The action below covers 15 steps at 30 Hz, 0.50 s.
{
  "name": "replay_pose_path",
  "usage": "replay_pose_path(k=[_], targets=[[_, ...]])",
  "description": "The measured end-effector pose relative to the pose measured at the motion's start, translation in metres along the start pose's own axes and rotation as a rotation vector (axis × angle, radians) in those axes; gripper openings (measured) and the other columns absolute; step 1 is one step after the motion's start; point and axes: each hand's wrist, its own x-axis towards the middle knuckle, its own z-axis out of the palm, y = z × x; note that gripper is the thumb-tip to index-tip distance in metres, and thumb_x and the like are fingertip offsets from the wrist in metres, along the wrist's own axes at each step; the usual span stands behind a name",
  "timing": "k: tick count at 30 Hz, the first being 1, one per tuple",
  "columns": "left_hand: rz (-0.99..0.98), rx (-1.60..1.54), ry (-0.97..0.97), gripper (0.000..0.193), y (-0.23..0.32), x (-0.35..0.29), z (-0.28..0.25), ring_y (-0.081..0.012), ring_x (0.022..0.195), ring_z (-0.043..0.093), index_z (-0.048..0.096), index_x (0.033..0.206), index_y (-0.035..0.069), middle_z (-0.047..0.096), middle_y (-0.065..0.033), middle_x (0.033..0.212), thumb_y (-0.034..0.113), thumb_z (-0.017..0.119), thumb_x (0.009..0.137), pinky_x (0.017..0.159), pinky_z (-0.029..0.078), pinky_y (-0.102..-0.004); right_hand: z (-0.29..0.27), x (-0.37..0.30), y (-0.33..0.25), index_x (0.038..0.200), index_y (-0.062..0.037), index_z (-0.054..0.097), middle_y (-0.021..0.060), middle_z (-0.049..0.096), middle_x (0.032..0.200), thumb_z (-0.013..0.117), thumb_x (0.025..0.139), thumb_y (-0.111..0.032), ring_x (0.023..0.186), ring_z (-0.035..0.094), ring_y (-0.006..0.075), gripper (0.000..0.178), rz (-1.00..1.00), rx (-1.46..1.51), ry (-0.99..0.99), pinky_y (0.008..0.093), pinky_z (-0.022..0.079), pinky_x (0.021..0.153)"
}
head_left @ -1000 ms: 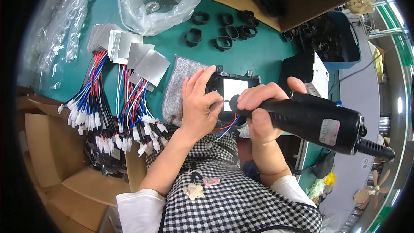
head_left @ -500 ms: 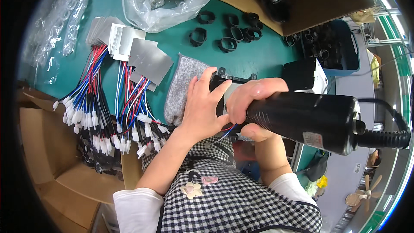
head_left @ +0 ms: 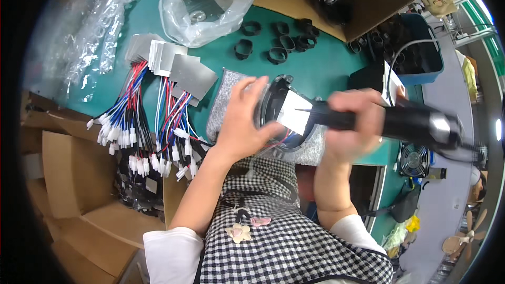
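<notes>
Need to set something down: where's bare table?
Bare green table lies between grey plates and black rings, and between those rings and the black box. Crowded: near left, with wires; front middle, with the black housing.

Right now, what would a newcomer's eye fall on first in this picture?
Probably the black corded tool in the right hand, right of centre, its thin tip over a white panel. Next, perhaps the bundles of coloured wires with white connectors at left, and the clear plastic bag at the upper edge.
</notes>
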Motion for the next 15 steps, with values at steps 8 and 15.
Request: replay_pose_path(k=[8,15], targets=[[-0.216,0.332,-0.262,0.043,0.003,0.042,0.007,-0.0423,0.091,0.06,0.05,0.117,-0.006,0.062,-0.027,0.098,0.014,0.058,0.079,0.082,0.047,-0.0436,-0.069,-0.006,-0.063,0.134,-0.0052,0.028,0.0082,0.053,0.075,0.054,0.09,-0.022,0.06,0.052,0.0191,0.053,-0.141,0.008,0.13,0.0354,0.046,0.058],[0.056,-0.936,0.136,0.022,0.071,0.093,-0.071,-0.0246,0.074,0.064,0.055,0.096,-0.008,0.059,-0.0113,0.084,0.008,0.058,0.082,0.071,0.059,-0.0354,-0.081,-0.024,-0.083,0.133,-0.0058,0.031,0.0072,0.052,0.074,0.053,0.09,-0.023,0.06,0.052,0.0173,0.051,-0.105,0.039,0.19,0.0344,0.045,0.06]])
